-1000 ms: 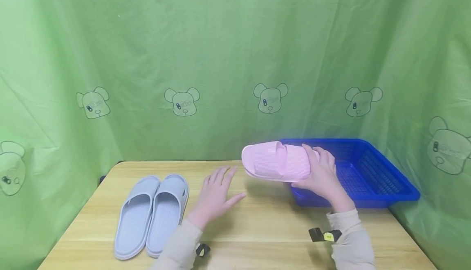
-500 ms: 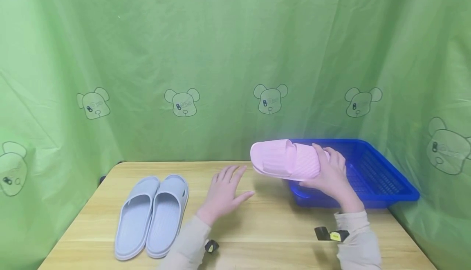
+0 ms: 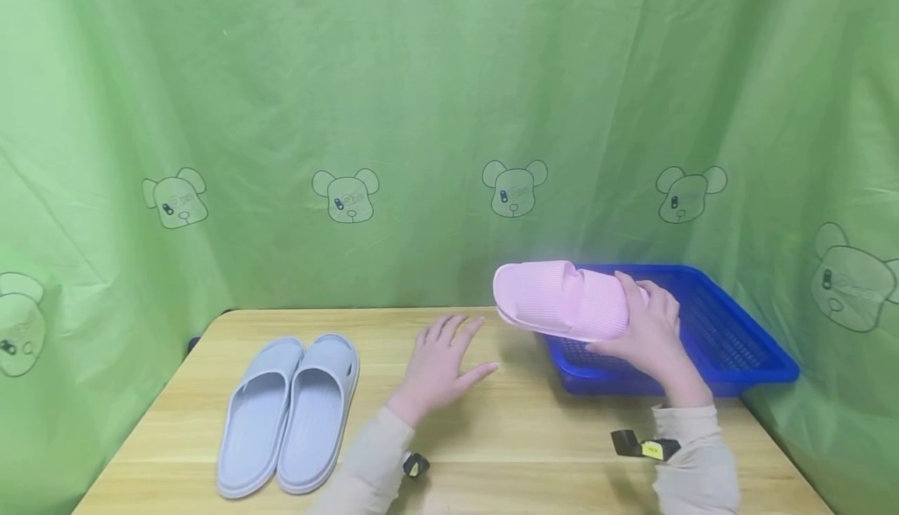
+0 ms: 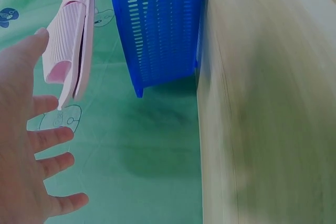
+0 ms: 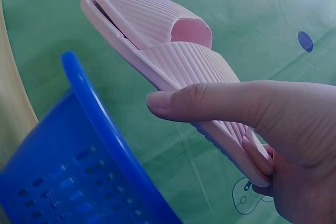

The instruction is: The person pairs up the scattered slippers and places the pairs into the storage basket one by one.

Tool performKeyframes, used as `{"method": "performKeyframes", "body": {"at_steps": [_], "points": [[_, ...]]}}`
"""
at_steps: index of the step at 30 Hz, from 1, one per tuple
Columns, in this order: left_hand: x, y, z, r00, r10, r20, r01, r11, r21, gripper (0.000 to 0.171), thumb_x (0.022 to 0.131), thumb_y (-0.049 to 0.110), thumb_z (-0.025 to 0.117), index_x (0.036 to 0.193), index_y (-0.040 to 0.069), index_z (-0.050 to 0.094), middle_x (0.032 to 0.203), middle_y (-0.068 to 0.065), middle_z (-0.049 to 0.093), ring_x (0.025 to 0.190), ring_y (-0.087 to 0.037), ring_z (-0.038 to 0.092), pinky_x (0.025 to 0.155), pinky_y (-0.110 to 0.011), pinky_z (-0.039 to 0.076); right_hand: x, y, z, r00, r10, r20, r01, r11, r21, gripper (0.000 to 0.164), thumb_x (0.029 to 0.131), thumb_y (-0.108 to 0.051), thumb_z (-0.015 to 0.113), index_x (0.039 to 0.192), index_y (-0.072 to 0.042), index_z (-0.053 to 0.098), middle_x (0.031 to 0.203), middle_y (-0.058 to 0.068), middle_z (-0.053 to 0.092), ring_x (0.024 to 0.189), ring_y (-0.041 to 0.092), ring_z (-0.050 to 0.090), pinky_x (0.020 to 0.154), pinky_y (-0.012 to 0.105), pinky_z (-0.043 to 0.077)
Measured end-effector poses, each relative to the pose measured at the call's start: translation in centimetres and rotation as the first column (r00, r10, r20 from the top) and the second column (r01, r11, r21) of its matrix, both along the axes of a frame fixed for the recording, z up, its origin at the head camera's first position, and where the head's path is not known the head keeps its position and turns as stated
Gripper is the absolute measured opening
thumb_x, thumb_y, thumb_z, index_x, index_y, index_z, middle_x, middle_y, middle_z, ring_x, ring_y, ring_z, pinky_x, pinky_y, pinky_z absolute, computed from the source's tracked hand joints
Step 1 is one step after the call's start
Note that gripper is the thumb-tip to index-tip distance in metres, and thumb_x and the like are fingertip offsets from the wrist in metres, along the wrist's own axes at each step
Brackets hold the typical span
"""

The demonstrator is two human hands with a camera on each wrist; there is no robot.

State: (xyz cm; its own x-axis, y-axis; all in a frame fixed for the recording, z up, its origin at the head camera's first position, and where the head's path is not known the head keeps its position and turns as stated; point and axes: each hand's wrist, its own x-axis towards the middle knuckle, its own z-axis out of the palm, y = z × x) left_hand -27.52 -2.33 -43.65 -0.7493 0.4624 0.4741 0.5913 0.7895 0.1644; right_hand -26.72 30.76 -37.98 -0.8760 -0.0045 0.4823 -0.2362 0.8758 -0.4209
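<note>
My right hand (image 3: 653, 335) grips a pair of pink ribbed slippers (image 3: 537, 296) at one end, the two fitted together. In the right wrist view its thumb lies along the side of the pink slippers (image 5: 157, 51). They are held in the air, level, over the left part of a blue plastic basket (image 3: 758, 378). My left hand (image 3: 438, 367) hovers over the middle of the table, fingers spread and holding nothing. From the left wrist, the free end of the pink slippers (image 4: 68, 45) shows just beyond the left thumb.
A pair of grey-blue slippers (image 3: 316, 421) lies side by side at the table's left, soles down. The wooden table (image 3: 506, 437) ends at the back against a green curtain (image 3: 421, 109) with bear prints. The basket's slotted wall (image 4: 157, 35) stands at the table's right.
My right hand has carried the pink slippers to the right and slightly up, further over the basket. My left hand has followed rightward, still spread. The grey-blue slippers stay put.
</note>
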Motion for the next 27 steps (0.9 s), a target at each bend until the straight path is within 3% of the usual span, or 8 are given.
{"method": "performKeyframes", "body": {"at_steps": [17,27], "points": [[-0.6,2.4,0.4,1.0,-0.023,0.011,0.023,1.0,0.008,0.07,0.093,0.069,0.04,0.152,0.03,0.032,0.153,-0.005,0.04,0.142,-0.03,0.035,0.114,-0.056,0.033,0.0,2.0,0.3,0.999,-0.029,0.035,0.029,0.999,-0.016,0.127,0.05,-0.036,0.095,0.152,-0.008,0.025,0.141,0.039,0.024,0.128,0.056,0.013,0.097,0.075,0.018],[-1.0,3.3,0.0,0.999,-0.024,0.036,0.024,1.0,-0.011,0.071,0.093,0.071,0.037,0.151,0.031,0.033,0.155,-0.002,0.038,0.145,-0.028,0.031,0.114,-0.055,0.033,-0.3,3.2,0.2,0.997,-0.058,0.055,0.056,0.998,0.035,0.128,0.049,-0.037,0.095,0.152,-0.007,0.024,0.138,0.038,0.026,0.128,0.058,0.015,0.098,0.075,0.019]]}}
